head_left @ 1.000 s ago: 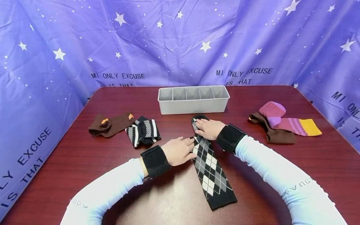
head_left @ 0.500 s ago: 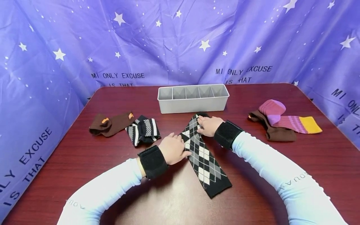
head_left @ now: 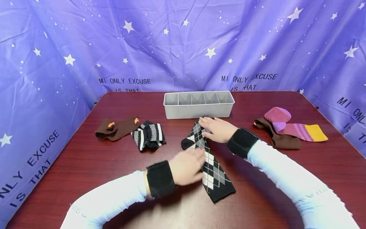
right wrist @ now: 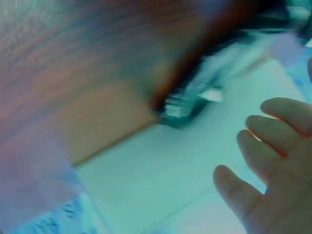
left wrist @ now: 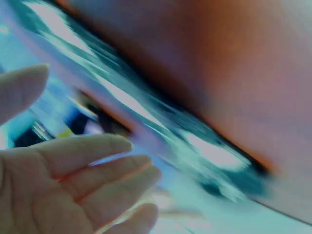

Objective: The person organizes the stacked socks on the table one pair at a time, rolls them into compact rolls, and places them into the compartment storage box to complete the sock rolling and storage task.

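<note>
Item one: an argyle sock (head_left: 211,161) in black, white and grey, laid flat on the dark red table (head_left: 83,159), in front of us and near the grey divided box (head_left: 198,112). It bends at its far end; a rounded black end (head_left: 187,144) points left, and the black cuff (head_left: 223,193) lies closest to us.

Item two: our left hand (head_left: 187,167), at the sock's left edge about midway along, fingers extended, thumb apart, nothing in its grasp. Item three: our right hand (head_left: 219,129), fingers loosely straight over the sock's far end, likewise gripping nothing. Blur leaves us unsure whether either hand presses the cloth or sits just above it.

Handling, as we judge it: light, limp knit, stretchy, not fragile; apt to slide or ruck on so smooth a surface. We would smooth it with flat fingers and, for lifting, pinch the cuff and the bent end together.

Also listed: to our left, a brown sock (head_left: 124,129) beside a black-and-white striped sock bundle (head_left: 148,136); to our right, a pink sock with a yellow band (head_left: 291,128), lying partly over a second brown sock (head_left: 286,142).
</note>
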The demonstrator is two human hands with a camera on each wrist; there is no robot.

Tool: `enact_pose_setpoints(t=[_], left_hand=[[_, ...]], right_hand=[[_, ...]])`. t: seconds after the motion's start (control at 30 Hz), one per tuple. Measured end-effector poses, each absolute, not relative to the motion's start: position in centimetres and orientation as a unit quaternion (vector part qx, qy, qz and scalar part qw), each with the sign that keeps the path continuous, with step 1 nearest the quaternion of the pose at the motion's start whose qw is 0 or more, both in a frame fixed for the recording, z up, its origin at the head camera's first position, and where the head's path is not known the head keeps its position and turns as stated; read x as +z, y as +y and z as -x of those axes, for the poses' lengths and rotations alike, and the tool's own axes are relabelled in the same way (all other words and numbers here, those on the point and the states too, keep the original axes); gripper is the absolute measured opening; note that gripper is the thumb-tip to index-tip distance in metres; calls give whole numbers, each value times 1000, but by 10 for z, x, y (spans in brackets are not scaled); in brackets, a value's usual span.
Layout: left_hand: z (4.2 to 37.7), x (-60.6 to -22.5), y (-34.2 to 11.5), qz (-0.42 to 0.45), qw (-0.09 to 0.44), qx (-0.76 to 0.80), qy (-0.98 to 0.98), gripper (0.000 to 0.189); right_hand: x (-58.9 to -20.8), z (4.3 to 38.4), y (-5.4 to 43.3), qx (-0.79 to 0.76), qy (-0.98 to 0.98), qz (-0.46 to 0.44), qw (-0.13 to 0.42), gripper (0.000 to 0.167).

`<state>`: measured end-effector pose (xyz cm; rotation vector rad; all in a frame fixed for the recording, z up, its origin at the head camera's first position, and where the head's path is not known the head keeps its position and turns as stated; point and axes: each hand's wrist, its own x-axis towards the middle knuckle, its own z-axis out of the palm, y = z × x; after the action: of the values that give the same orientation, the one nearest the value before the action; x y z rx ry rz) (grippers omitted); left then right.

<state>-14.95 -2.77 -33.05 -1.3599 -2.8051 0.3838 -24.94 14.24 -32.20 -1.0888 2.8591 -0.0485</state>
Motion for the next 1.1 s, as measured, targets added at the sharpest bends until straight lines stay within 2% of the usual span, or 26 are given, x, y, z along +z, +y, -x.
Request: enact_pose_setpoints(t=[0.17,0.3,0.43,0.5,0.63,0.73,1.1], left_hand=[[112,-330,-22,544,2,134,-828,55],[102,-329,-27,564,-10,132,-815,49],[104,-330,-32,576,-5,96,-812,36],[104,-331,-32,582,13,90,-808,29],[101,-333,-31,584,53,101,-804,21],[99,-332,-32,577,59,108,-808,18],[102,-335,-32,569,88,89,-813,20]], right_hand=[[-318,185,157,-37,908,416,43,52],[-330,132,175,-27,884,463,56,48],[-341,102,186,-16,873,487,21,48],[-344,95,187,-16,874,486,3,49],[-346,87,185,-16,875,484,0,51],[-344,85,179,-13,873,488,0,51],[-337,90,163,-51,879,471,-44,48]])
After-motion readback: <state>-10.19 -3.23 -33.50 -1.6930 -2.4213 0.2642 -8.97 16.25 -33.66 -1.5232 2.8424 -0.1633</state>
